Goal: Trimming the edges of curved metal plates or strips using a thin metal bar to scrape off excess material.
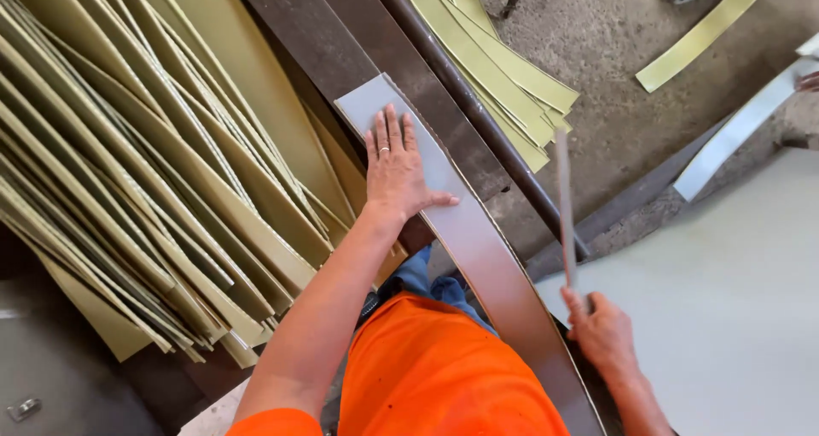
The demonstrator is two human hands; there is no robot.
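Grey, smooth laminate strip (465,231) lies along the dark bench (316,35); left hand (397,167) pressed flat upon it, right hand (601,334) clamped on a thin blade (564,206). Olive strips (128,171) stacked left.

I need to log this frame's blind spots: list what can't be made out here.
- Head view: thin tool in the right hand is motion-blurred; its kind is unclear.
- Grey strip under the left hand: its near end leaves the bottom edge.
- Stacked yellow-green strips: cut off by the left edge.
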